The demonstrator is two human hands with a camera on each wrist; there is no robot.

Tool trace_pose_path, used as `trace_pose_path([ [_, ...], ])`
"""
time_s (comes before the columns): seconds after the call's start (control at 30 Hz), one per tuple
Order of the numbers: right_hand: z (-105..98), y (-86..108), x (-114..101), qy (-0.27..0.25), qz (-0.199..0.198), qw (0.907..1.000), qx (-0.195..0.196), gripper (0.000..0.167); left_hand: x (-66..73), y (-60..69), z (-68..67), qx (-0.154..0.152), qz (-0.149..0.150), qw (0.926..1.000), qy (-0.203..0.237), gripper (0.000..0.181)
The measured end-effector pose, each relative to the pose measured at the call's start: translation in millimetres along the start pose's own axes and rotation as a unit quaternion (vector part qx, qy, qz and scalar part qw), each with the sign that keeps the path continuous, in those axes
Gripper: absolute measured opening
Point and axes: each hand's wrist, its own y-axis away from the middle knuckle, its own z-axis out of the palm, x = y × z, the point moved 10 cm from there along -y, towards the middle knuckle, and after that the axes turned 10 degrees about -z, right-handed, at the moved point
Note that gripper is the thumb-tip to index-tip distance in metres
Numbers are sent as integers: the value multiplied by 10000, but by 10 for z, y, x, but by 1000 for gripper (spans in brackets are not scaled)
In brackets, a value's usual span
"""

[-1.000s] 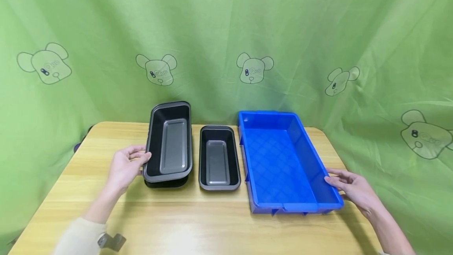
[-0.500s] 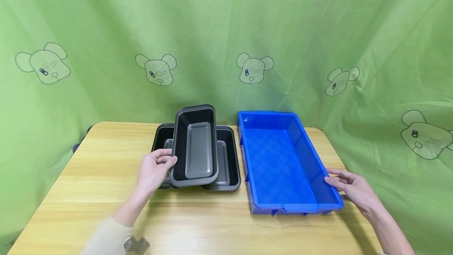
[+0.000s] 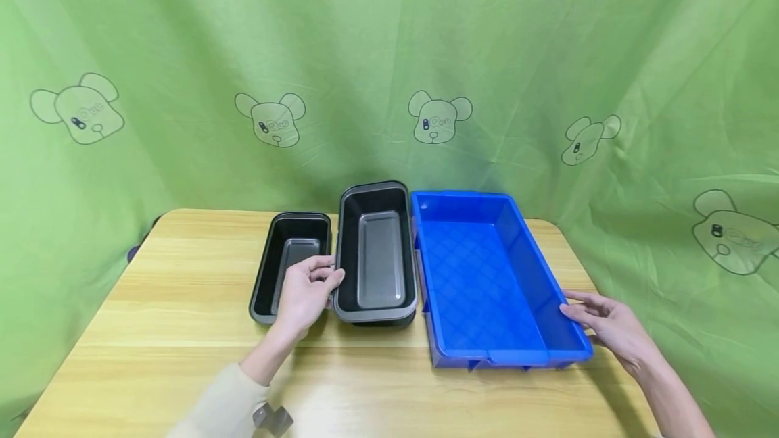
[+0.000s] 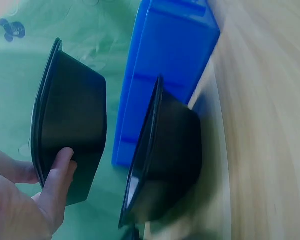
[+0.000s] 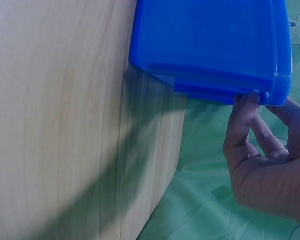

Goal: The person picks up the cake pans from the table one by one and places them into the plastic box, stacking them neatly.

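Note:
My left hand [image 3: 310, 289] pinches the left rim of a black loaf pan [image 3: 380, 259], thumb inside and fingers outside. In the left wrist view this held loaf pan [image 4: 75, 110] hangs apart from a second loaf pan [image 4: 175, 155] standing on the table. From the head, the held pan hides most of that one. Another black loaf pan [image 3: 266, 276] lies to the left, partly behind my left hand. At the right, my right hand [image 3: 608, 326] holds the right rim of a blue plastic tray [image 3: 511, 355]; its fingers [image 5: 242, 115] show under the rim in the right wrist view.
The wooden table [image 3: 152, 330] carries the pans and the tray. A green curtain [image 3: 353, 53] with mouse-head drawings hangs close behind and at both sides. The blue tray stands close to the held pan's right side.
My left hand has carried the loaf pan from above the left pan rightward to above the other one. The left pan is uncovered again. My right hand and the blue tray stay put.

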Motion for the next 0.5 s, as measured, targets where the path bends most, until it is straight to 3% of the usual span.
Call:
trace_pose_path([
  [0.23, -7, -16, 13, 31, -39, 10000, 8, 41, 36, -1, 332, -232, 66, 9995, 208, 31],
  [0.5, -4, -13, 25, -3, -30, 10000, -12, 35, 43, 24, 718, -627, -81, 9967, 502, 31],
])
